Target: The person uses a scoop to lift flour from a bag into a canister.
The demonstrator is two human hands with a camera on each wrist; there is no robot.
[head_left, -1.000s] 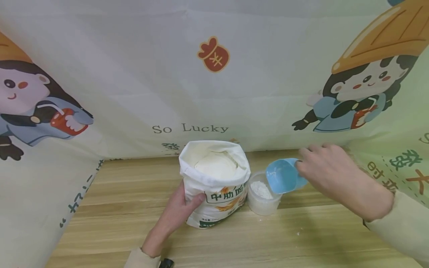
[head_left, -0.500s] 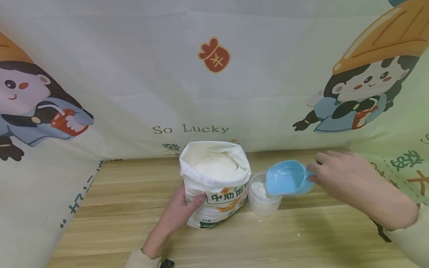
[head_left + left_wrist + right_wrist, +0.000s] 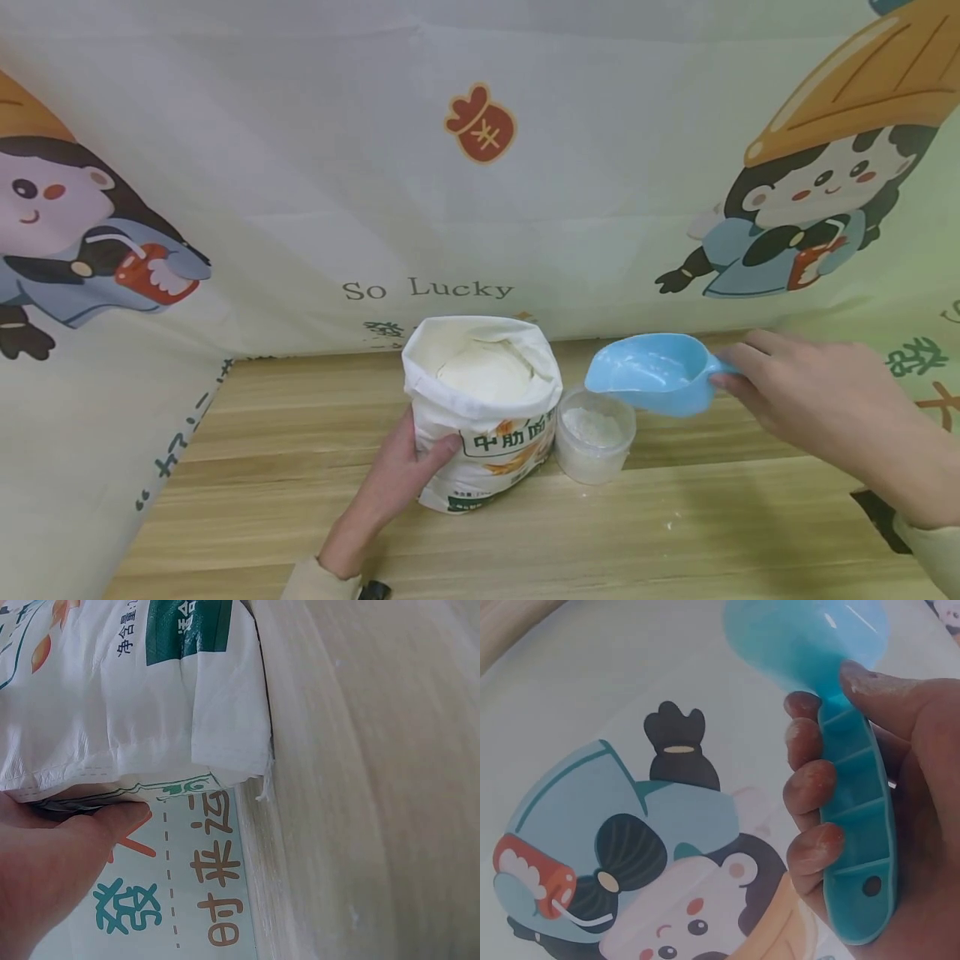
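A white flour bag (image 3: pixel 480 433), its rim folded outward, stands upright with pale flour (image 3: pixel 483 373) inside. The left hand (image 3: pixel 405 467) grips the bag's lower left side, thumb on the front; the left wrist view shows this hand (image 3: pixel 52 862) against the bag (image 3: pixel 135 712). Touching or close beside the bag is a clear round tub (image 3: pixel 592 458) holding white powder (image 3: pixel 592 425). Above the tub's back right edge, the right hand (image 3: pixel 817 392) holds a blue scoop (image 3: pixel 652 375) by its handle. In the right wrist view the fingers of the right hand (image 3: pixel 900 772) wrap the ridged handle (image 3: pixel 859 825).
Specks of white powder (image 3: pixel 671 523) lie on the wooden table (image 3: pixel 600 550) in front and to the right of the tub. A printed cloth (image 3: pixel 600 167) with cartoon figures rises behind and at both sides. A dark band shows near each sleeve.
The right hand has drawn back to the right, and the scoop has lifted and levelled out, uncovering more of the tub. The left hand and the bag remain in place.
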